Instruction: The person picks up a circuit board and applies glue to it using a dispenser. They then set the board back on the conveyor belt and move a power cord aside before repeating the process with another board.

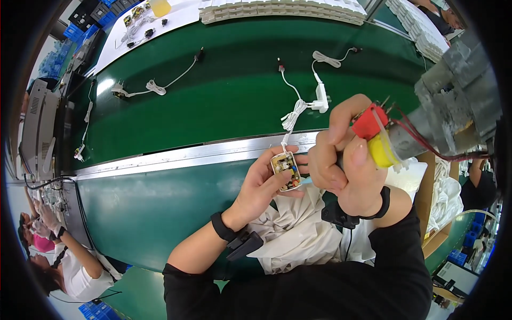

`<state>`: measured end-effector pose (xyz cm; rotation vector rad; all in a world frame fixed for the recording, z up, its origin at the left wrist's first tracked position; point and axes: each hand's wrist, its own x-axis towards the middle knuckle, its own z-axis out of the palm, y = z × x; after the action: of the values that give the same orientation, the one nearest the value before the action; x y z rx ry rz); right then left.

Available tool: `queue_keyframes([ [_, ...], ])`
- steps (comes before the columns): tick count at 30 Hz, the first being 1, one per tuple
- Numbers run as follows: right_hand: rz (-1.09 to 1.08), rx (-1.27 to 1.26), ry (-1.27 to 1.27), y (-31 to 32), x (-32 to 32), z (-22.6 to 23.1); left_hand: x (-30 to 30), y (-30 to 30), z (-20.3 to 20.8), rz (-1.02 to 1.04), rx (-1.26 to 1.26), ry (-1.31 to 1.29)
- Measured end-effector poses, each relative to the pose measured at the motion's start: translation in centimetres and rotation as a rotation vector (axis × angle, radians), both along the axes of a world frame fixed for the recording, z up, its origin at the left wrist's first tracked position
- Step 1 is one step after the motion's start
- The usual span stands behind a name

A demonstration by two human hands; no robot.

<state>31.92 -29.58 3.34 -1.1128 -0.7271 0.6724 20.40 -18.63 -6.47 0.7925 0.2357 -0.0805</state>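
Observation:
My left hand (261, 184) holds a small white adapter housing (286, 172), its inside facing up. Inside it shows a circuit board with several components, and my thumb lies over its lower part. A white cord leaves the housing's top and runs to a bundled coil (295, 114) on the green belt. My right hand (344, 165) is closed at the end of a thick grey cylindrical tool (426, 125), just right of the housing. The tool carries a red block (370, 121), a yellow ring (380, 153) and thin wires. My right fingers hide its front end.
Several corded adapters, including a white plug adapter (321, 97) and a bundled cord (156, 87), lie on the green belt (224, 101). A metal rail (176, 156) edges it. White trays (282, 12) are stacked beyond. A cardboard box (428, 234) stands right; co-workers sit left.

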Motion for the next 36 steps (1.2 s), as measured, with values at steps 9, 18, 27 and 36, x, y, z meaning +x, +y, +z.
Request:
queue_keyframes([
  [9,-0.006,-0.045,-0.065,0.0,-0.4,-0.3,-0.3,0.2,-0.3,0.011,-0.019,-0.022],
  [18,0.025,-0.105,-0.119,0.0,-0.7,-0.4,-0.7,-0.1,-0.9,-0.027,-0.21,-0.123],
  [27,0.079,-0.055,-0.077,0.5,-1.7,-1.2,-1.0,0.5,-1.4,-0.092,-0.239,-0.183],
  [36,0.009,-0.11,-0.145,0.1,-1.0,-1.1,-0.6,0.2,-1.6,-0.092,-0.257,-0.178],
])
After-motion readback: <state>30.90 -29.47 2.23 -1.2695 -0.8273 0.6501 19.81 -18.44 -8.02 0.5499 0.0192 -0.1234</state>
